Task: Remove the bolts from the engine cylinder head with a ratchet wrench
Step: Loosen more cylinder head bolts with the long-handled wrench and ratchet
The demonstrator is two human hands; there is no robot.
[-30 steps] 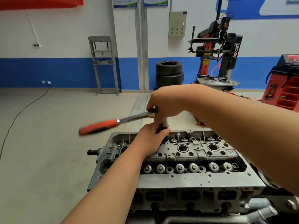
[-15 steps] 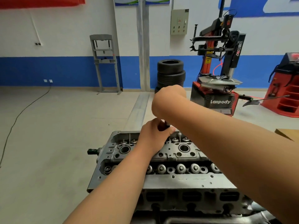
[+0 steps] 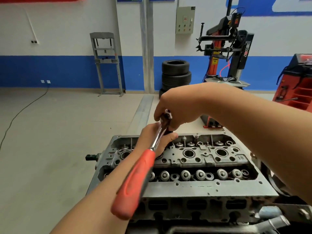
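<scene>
Sitting over the far-left part of the engine cylinder head (image 3: 194, 190), the ratchet wrench (image 3: 143, 164) is pointing its red handle back toward the near left, right above the left forearm. It's looking like a stiff steel tool with a rubbery, grippy handle, and not exactly light. I'm guessing that red end is the place to be pulling from, since head bolts tend to be tight. The bolt itself is hiding under the hands, so I can't tell how far out it is.

The right hand (image 3: 179, 108) is curling its grip around the chrome ratchet head from above. The left hand (image 3: 148, 141) is wrapping its grip round the dark extension (image 3: 169, 132) just below it, probably steadying it on the bolt. Nobody is holding the red handle.

The head is looking like a heavy cast lump that isn't going anywhere. A row of valve springs (image 3: 185, 174) is running across its near side. Way back, a tyre stack (image 3: 175, 73) and a tyre changer (image 3: 226, 48) are standing by the far wall.
</scene>
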